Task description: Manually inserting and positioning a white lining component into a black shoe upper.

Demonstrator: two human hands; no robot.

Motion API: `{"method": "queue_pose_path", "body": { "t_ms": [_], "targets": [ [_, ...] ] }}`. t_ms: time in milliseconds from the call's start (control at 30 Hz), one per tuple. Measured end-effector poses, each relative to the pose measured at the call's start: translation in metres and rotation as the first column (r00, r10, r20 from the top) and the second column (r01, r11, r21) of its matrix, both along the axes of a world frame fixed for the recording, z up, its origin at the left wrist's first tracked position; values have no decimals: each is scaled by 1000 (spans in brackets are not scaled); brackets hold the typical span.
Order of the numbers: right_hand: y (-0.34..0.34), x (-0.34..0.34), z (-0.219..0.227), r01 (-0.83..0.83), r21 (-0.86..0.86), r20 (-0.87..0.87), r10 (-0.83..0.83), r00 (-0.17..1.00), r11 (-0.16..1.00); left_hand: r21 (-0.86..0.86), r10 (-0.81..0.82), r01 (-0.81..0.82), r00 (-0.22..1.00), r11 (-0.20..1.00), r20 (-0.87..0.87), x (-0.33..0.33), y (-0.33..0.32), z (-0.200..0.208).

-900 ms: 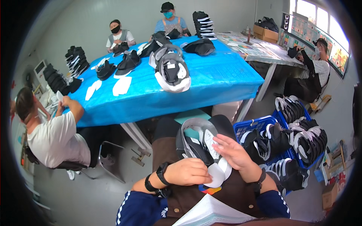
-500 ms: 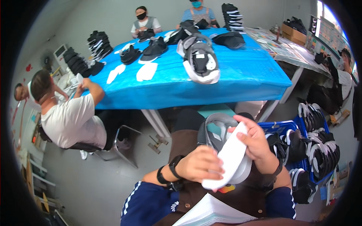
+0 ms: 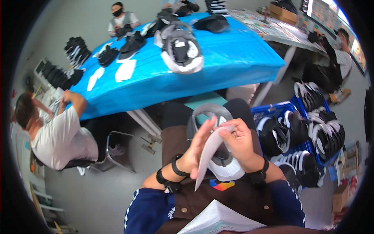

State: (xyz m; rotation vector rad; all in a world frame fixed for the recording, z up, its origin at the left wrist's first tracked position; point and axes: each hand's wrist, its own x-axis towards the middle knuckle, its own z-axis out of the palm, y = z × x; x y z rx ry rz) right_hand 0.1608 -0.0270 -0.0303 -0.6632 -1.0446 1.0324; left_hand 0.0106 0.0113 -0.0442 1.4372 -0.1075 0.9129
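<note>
A thin white curved piece (image 3: 209, 152), flat and sole-like, is held upright over my lap. My right hand (image 3: 240, 145) pinches its upper end between thumb and fingers. My left hand (image 3: 197, 147) lies along the piece's other side with fingers stretched out, not wrapped round it. Beneath my hands, a grey cap-like item (image 3: 191, 126) with a white rim rests on my lap, its hollow facing up. The hands and the white piece cover part of it.
Ahead stands a blue-covered table (image 3: 233, 58) with black-and-white cap-like items and white pieces (image 3: 126, 70). Blue crates (image 3: 272, 107) of similar items are at my right. A seated co-worker (image 3: 64, 134) is at left, near a metal chair leg (image 3: 110, 146).
My left hand has loosened from the lower end of the white piece and straightened its fingers. The piece now stands more edge-on, and the view has shifted right.
</note>
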Motion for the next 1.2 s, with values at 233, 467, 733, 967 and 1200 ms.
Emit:
{"method": "queue_pose_path", "body": {
  "t_ms": [233, 467, 733, 967, 1200],
  "targets": [
    [9, 21, -3, -28, -8, -316, 24, 948, 1000, -404, -144, 289, 925, 868, 353, 19, -9, -11],
    [-6, 4, -12, 297, 246, 392, -375, 840, 923, 142, 142, -143, 990, 979, 21, 10, -9, 7],
    [-21, 8, 15, -77, 132, 636, -25, 772, 988, -213, 373, -397, 916, 893, -146, 3, -10, 0],
    [-18, 7, 7, -170, -72, 167, 180, 969, 983, -85, 203, -219, 965, 972, -164, -2, -2, 4],
    [-24, 9, 10, -263, -50, 70, 267, 961, 963, -229, 77, -123, 977, 966, -199, -17, -2, 7]
  ]
}}
